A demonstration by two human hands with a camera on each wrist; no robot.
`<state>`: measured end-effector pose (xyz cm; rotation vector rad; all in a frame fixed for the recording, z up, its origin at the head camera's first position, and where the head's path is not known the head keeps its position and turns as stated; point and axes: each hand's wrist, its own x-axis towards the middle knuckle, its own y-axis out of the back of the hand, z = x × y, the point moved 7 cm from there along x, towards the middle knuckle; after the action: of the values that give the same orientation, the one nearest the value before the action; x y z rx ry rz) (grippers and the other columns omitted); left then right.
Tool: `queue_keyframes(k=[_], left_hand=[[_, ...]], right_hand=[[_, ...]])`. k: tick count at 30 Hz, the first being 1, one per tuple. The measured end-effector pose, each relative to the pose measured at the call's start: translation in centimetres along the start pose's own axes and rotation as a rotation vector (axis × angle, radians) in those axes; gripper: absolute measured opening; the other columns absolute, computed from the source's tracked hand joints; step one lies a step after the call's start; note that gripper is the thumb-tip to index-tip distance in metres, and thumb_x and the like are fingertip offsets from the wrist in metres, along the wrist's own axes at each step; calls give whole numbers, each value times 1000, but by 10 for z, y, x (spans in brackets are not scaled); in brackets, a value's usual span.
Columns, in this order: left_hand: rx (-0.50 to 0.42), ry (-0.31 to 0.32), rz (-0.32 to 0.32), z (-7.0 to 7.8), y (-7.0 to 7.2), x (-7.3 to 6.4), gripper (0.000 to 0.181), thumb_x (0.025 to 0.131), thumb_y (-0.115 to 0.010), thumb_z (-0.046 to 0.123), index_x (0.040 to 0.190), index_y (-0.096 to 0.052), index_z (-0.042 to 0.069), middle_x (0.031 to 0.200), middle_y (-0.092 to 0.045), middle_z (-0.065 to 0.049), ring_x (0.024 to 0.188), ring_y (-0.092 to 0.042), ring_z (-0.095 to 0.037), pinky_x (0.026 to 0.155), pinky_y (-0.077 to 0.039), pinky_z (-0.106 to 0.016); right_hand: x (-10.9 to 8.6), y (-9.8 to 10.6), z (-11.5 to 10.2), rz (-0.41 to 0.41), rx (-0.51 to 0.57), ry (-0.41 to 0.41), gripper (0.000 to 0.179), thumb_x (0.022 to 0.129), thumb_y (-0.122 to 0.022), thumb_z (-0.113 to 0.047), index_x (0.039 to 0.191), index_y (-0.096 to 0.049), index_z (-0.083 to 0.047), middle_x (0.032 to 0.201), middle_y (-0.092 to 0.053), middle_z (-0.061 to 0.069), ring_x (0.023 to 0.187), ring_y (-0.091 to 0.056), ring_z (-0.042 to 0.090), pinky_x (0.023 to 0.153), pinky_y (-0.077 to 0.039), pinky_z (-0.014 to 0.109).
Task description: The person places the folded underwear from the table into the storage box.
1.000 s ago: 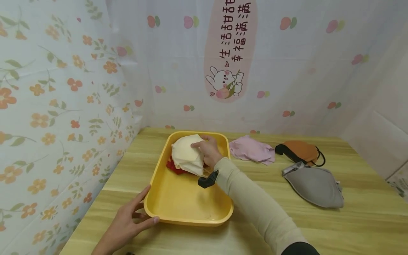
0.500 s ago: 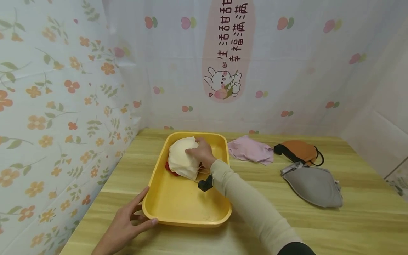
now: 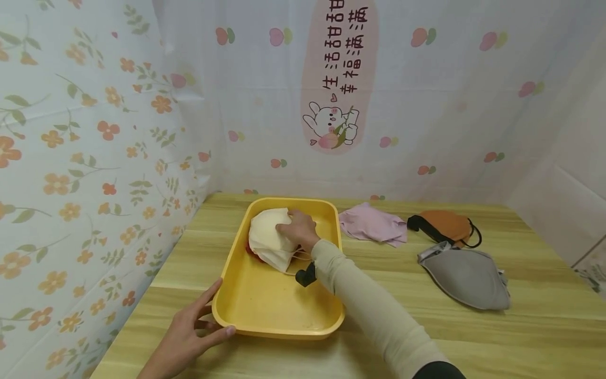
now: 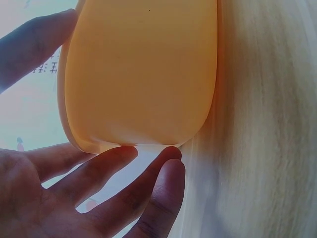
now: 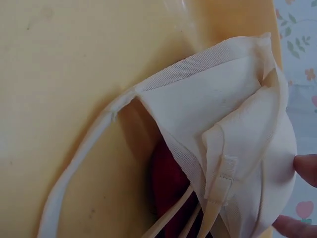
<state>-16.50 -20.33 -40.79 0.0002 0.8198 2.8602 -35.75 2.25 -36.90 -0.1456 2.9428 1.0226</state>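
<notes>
Yellow plastic fills the near part of the scene: a rectangular tray [image 3: 265, 305] sits on the pale wood-grain counter [image 3: 473, 337], and the left hand [image 3: 189, 334] rests at its near left corner. That hand lies spread, its fingers straight; the thumb lies up along the tray's left edge and the fingertips [image 4: 168, 168] touch the rounded front rim, as the left wrist view shows from below the corner.

Farther in, the right hand [image 3: 297, 230] reaches from a beige sleeve [image 3: 369, 305] into the far half of the tray. Its fingers are curled onto a cream face mask [image 3: 267, 237], the fingertips [image 5: 307, 168] pressing into the mask's far edge in the right wrist view. The mask lies in the far left part of the tray, on top of a dark red cloth piece [image 5: 171, 193] that shows only as a sliver beneath it. The mask's ear loops [image 5: 84, 163] trail loose across the tray floor toward the near side.

To the right of the tray, on the counter, lie three more masks: a grey one [image 3: 466, 276] nearest, then a pink one [image 3: 371, 223] just beside the tray's far right corner, and an orange one [image 3: 447, 223] with a black strap behind the grey. Behind all of it hang floral and fruit-print sheets [image 3: 94, 131] with a pink rabbit sticker [image 3: 338, 79].
</notes>
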Motion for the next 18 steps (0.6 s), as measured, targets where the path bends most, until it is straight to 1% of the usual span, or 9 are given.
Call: queue_keyframes(k=[2,4,7,8,10,12,14,18], left_hand=[[-3,-4,-4,0,0,0,94,84,-82,27,160,-28,17,148,-50,-28,100,-71,-20,74,-58,-24],[-4,-1,-5,0,0,0,94,84,-82,27,160,-28,18,148,-50,-28,99,-71,-20,74,-58,-23],[0,8,-2,0,0,0,94,83,-82,28,160,-29,20,147,-51,-26,98,-70,-19,73,-57,-23],[1,9,-2,0,0,0,94,83,-83,28,160,-29,20,147,-51,-26,98,-70,-19,73,-58,-23],[2,7,-2,0,0,0,94,83,-83,28,160,-29,20,148,-51,-27,98,-71,-20,73,-58,-23],[-2,0,-4,0,0,0,94,84,-82,27,160,-28,19,151,-47,-27,101,-71,-21,74,-58,-22],[-7,-4,-7,0,0,0,94,84,-82,26,160,-28,17,152,-46,-28,101,-71,-22,74,-58,-22],[-13,4,-3,0,0,0,94,84,-82,25,160,-28,17,151,-47,-27,98,-71,-20,73,-57,-21]], right_hand=[[1,-1,-1,8,-22,28,57,91,-66,-25,143,-55,-7,143,-59,16,133,-49,42,116,-26,56],[1,-1,-3,16,-50,59,53,91,-65,-25,141,-58,-10,139,-62,15,131,-50,42,112,-28,55],[0,-2,-4,18,-75,83,48,92,-65,-25,138,-61,-12,135,-65,15,129,-50,42,106,-30,54],[-1,-2,-4,14,-77,82,47,92,-64,-25,138,-61,-13,135,-64,17,129,-49,42,105,-33,53],[-3,-3,-5,0,-73,72,49,92,-63,-26,139,-60,-12,138,-60,19,129,-47,41,102,-40,49],[-4,-3,-4,-20,-72,54,53,92,-62,-27,142,-56,-11,142,-54,22,128,-47,39,96,-48,45],[-6,-3,-5,-34,-75,39,58,92,-62,-27,145,-52,-9,144,-50,24,126,-48,38,89,-54,43],[-5,1,-8,-43,-133,47,63,92,-62,-30,148,-46,-5,139,-54,24,121,-54,36,91,-54,42]])
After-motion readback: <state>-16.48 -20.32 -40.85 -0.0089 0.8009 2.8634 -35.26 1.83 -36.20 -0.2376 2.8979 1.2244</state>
